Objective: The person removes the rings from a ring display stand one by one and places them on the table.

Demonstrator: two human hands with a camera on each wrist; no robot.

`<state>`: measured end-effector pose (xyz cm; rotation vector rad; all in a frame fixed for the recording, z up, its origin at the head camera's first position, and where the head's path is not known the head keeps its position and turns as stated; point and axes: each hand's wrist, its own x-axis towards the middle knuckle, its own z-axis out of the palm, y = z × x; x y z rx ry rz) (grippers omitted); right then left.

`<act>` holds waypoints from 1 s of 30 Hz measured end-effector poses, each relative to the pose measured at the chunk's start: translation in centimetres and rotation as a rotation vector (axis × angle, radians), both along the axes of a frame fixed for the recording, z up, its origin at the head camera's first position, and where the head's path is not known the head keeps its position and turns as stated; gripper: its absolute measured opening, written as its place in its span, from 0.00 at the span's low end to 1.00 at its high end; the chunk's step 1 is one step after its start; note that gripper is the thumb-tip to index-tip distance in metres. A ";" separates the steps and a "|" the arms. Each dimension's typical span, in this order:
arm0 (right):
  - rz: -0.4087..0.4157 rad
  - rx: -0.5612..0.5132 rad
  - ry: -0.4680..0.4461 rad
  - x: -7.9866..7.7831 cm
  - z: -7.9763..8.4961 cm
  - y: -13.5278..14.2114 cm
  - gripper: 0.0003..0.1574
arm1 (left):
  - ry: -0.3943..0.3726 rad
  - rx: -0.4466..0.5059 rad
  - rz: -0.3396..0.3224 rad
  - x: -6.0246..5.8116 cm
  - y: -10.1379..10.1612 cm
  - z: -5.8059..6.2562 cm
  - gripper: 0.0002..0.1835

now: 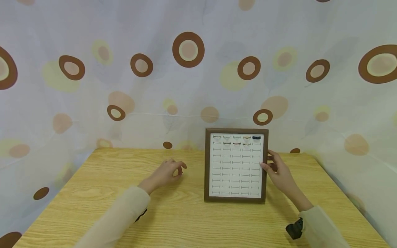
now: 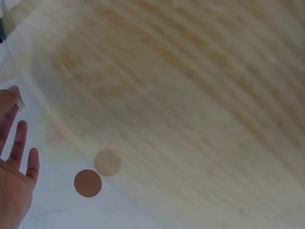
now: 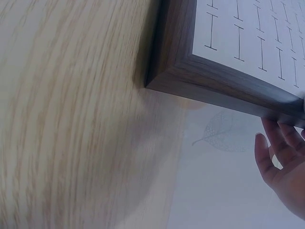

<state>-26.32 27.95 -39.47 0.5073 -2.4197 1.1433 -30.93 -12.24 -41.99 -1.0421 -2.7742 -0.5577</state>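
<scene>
Frame (image 1: 236, 165): standing on the table (image 1: 186, 224), right of centre
Rings (image 1: 236, 143): slotted into its top two rows
Right hand (image 1: 280, 173): grasping the frame's right edge
Left hand (image 1: 166, 171): left of the frame, fingers bent; cannot tell whether it pinches anything

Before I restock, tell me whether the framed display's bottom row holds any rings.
No, the framed display shows only bare slots along its bottom row.
</scene>
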 end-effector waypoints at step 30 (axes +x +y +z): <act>-0.025 0.033 -0.020 0.4 0.6 -0.5 0.33 | 0.042 -0.039 -0.019 0.5 -0.5 -1.3 0.16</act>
